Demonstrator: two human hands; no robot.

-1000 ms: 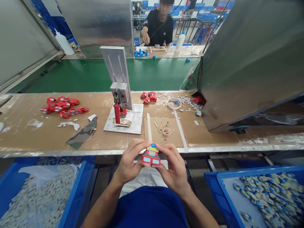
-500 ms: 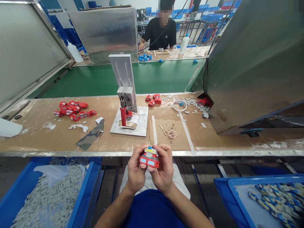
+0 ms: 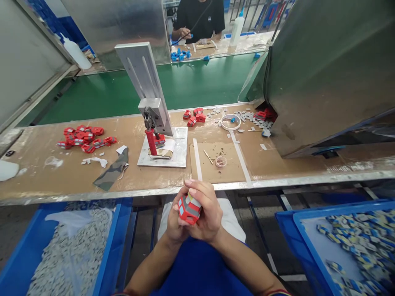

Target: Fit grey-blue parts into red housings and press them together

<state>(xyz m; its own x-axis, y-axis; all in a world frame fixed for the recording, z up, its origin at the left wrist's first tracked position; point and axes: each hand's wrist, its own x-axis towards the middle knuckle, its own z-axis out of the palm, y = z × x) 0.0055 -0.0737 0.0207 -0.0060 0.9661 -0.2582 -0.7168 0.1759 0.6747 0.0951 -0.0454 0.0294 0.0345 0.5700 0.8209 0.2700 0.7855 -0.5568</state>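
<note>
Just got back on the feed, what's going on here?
A person holds a red and grey piece in both hands, left hand and right hand, in front of the bench. On it, a red-handled metal clamp stand stands to the right of a pile of red pieces. Beyond the green surface, a co-worker's hand is near blue pieces.

On the near side of the tabletop point(image 3: 154, 181), the person wears a blue top point(image 3: 197, 271), sleeves point(image 3: 279, 292) trimmed with thin red and yellow stripes, and white bottoms point(image 3: 233, 226). Left hand point(image 3: 174, 224) and right hand point(image 3: 210, 210) are bare.
</note>
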